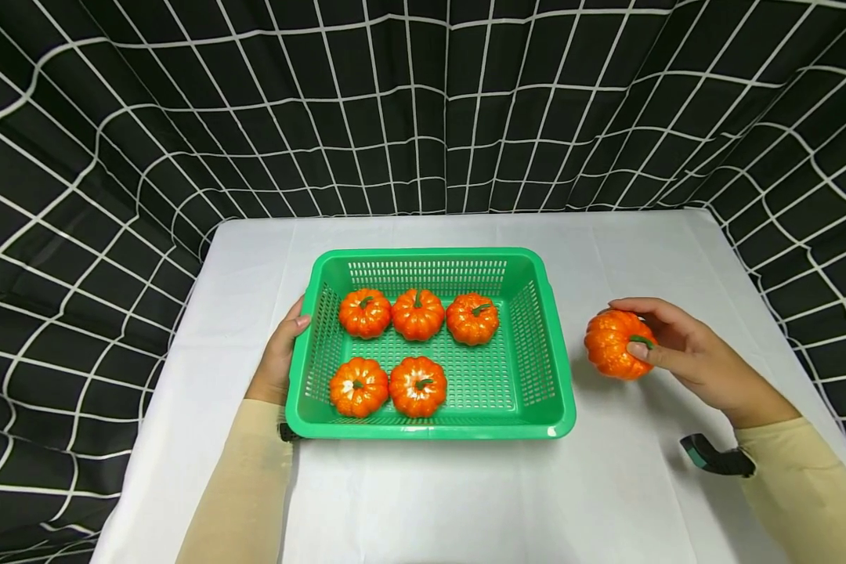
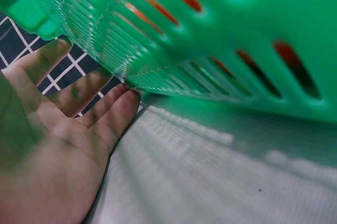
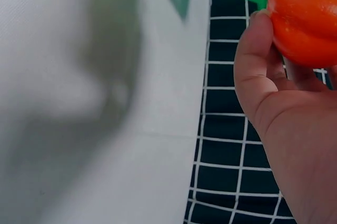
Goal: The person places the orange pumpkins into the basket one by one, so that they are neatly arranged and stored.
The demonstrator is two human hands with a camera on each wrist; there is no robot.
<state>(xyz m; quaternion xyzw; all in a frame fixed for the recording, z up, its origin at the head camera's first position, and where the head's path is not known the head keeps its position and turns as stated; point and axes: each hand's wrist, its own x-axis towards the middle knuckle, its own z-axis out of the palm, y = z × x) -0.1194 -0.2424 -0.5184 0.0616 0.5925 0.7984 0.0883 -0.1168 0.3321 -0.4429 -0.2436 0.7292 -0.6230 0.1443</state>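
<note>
A green plastic basket (image 1: 430, 431) with slotted walls sits on the table. Inside it are several small orange pumpkins: a back row of three, including one at the right (image 1: 472, 319), and two in front, one at the left (image 1: 359, 387). My left hand (image 1: 282, 352) rests against the basket's left side, its fingers fairly straight along the slotted wall in the left wrist view. To the right of the basket, my right hand (image 1: 684, 352) grips another pumpkin (image 1: 616, 345) between thumb and fingers, the thumb beside its green stem. That pumpkin is held over the table, casting a shadow below.
White cloth covers the table (image 1: 423, 501). Black curtains with a white grid (image 1: 416, 117) hang behind and along both sides. A dark strap-like piece (image 1: 717, 457) sticks out at the right wrist.
</note>
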